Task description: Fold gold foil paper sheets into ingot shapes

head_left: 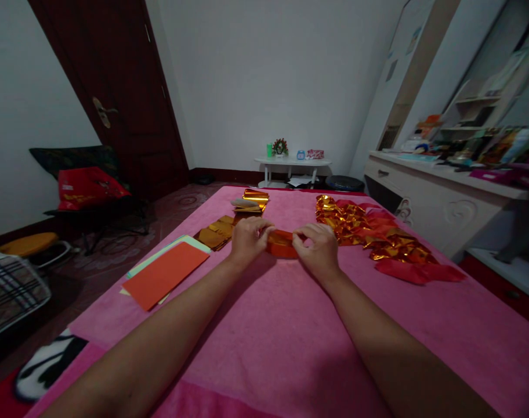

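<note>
My left hand (248,237) and my right hand (317,248) are both closed on a small folded orange-red foil paper (281,244), one at each end, held low over the pink cloth (264,337) covering the surface. Flat gold foil sheets (216,232) lie just left of my left hand. A long heap of folded gold and red foil pieces (377,238) lies to the right of my right hand.
A stack of orange and pale green paper sheets (164,273) lies at the left edge. More gold foil (251,201) sits at the far end. A dark chair with a red bag (87,187) stands left, a white dresser (438,197) right, a small white table (290,162) behind.
</note>
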`<state>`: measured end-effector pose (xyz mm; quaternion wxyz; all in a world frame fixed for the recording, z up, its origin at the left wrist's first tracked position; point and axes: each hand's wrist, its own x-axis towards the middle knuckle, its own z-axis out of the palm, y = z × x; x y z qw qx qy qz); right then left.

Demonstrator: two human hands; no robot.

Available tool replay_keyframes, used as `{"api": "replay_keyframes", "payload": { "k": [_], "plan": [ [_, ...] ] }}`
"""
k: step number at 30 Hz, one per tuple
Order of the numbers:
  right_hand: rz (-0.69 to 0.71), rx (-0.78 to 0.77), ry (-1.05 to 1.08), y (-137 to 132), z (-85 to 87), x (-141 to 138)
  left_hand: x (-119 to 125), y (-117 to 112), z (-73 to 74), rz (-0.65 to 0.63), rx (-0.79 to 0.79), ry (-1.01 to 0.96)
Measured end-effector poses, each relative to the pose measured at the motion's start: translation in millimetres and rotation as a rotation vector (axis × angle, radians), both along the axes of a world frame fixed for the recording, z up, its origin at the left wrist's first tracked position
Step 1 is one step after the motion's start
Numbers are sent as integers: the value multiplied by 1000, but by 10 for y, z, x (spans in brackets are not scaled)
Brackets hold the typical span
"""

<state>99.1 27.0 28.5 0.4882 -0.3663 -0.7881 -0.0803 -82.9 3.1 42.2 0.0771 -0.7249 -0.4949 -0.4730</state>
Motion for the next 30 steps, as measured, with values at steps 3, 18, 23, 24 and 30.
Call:
{"api": "replay_keyframes", "payload": {
  "k": [3,18,23,24,30],
  "plan": [
    [-34,6,59,116,-29,151,-137,69,22,38,-18,-99],
    [69,-195,160,-4,28,-83,64,82,-54,-266,-313,-478],
    [57,-223,241,62,-28,5,36,110,-57,-451,-414,-741],
    [58,-227,243,69,-31,9,31,110,-54,-470,-425,-752],
    [77,-228,252,68,-28,-2,23,109,-47,-411,-459,-742]
  ]
}}
